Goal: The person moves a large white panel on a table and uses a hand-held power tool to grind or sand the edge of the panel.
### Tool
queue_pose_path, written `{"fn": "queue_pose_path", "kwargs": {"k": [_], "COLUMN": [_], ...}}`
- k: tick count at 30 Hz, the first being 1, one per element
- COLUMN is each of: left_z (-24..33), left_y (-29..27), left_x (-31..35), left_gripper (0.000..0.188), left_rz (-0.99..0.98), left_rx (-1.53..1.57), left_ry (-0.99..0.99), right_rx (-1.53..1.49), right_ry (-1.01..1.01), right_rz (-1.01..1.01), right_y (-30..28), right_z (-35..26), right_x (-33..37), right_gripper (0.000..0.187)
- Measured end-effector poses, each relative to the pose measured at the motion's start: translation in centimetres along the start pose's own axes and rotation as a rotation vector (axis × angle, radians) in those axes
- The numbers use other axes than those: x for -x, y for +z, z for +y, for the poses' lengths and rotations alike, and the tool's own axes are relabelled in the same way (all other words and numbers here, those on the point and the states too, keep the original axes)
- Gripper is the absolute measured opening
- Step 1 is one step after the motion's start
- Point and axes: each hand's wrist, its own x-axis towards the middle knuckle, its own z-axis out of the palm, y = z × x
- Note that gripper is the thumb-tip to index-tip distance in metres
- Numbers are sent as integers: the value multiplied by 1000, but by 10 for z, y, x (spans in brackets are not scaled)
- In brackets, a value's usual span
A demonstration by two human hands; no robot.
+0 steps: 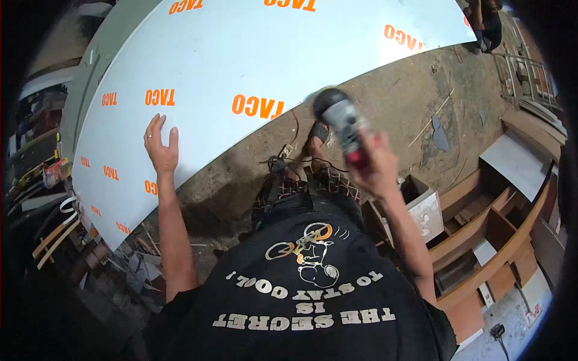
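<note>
A large white sheet point(211, 60) with orange printing spans the upper left and middle. My left hand point(161, 147) is over its near part, palm down, with the thumb apart from the fingers and nothing held. Whether it presses on the sheet or hovers, I cannot tell. My right hand point(376, 165) is closed around the red part of a handheld power tool point(343, 123), smeared by motion. The tool has a grey body and a rounded black end, which overlaps the sheet's near edge in view. Its exact kind is unclear.
Wooden compartments point(475, 222) stand at the right, beside a pale box point(424, 213). Near my feet, a dark cord point(280, 161) lies on the concrete floor point(415, 102). Offcuts point(135, 268) are heaped at the lower left. Another person point(486, 27) is at the far right corner.
</note>
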Motion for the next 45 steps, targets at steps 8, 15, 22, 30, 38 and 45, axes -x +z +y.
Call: {"fn": "queue_pose_path", "kwargs": {"k": [8,15,22,30,38,45], "left_z": [-10,-7,14,121,117,131], "left_y": [-2,2,12,38,44,51], "left_x": [3,2,-2,-24,-22,-29], "left_gripper": [39,39,47,56,54,54], "left_rz": [1,11,67,-153,-132,-136], "left_rx": [63,48,-28,97,57,39], "left_ry": [-65,-78,-33,63,96,62], "right_rx": [-78,26,31,-11,32,55], "right_ry": [-219,25,129,-115,-12,-41], "right_rz": [-238,19,180,-115,53,63], "right_y": [34,-12,-52,6,-4,-27], "right_z": [-34,52,69,-2,25,54], "right_x": [-8,-20,-31,-9,-18,-23], "right_gripper": [86,83,87,90,88,86]}}
